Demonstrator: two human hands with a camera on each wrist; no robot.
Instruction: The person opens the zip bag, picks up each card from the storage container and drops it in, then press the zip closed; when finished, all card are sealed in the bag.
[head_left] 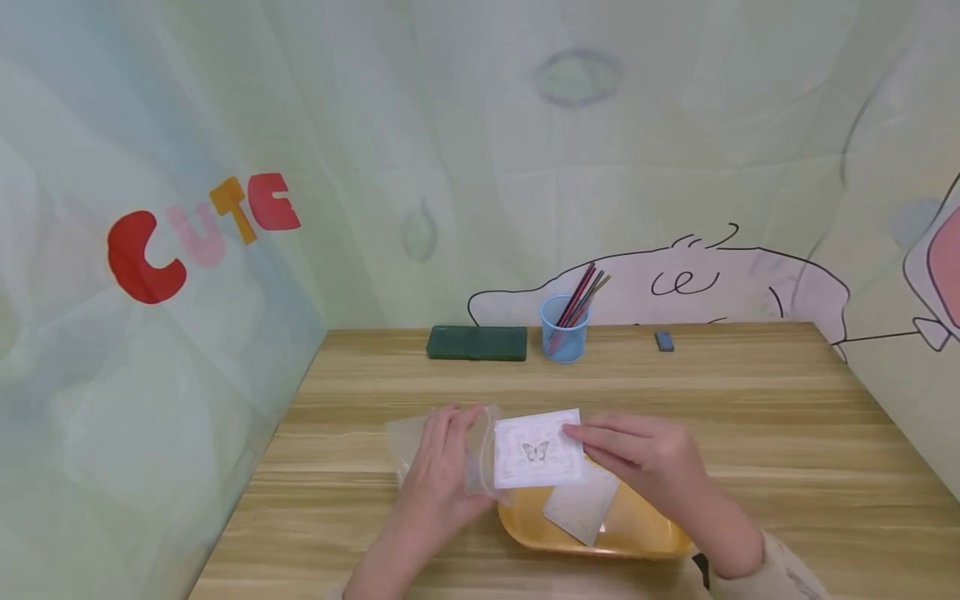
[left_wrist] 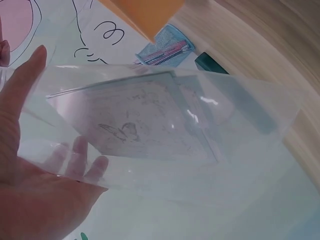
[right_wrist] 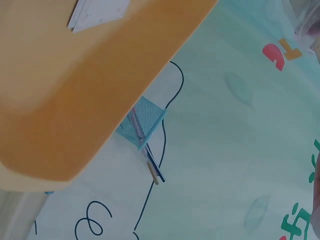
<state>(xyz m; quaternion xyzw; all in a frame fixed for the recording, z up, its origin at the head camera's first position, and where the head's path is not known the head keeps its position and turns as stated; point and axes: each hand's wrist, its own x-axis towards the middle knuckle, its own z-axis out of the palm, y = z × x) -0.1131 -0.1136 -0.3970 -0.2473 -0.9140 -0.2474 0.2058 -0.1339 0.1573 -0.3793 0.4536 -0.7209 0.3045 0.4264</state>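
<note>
My left hand (head_left: 442,467) grips a clear zip bag (head_left: 406,442) near its mouth, which faces right. Through the plastic in the left wrist view, several flat cards (left_wrist: 135,117) show inside, the front one printed with a butterfly. A white butterfly card (head_left: 537,450) stands at the bag's mouth in the head view, its right edge pinched by my right hand (head_left: 648,458). Just below, a yellow-orange tray (head_left: 652,533) holds another pale card (head_left: 581,504). The right wrist view shows the tray up close, while most of my right hand is out of it.
Along the table's back edge lie a dark green case (head_left: 477,343), a blue mesh cup (head_left: 564,337) with several pencils, and a small blue-grey block (head_left: 664,341). Printed curtains rise behind and beside the wooden table (head_left: 750,400).
</note>
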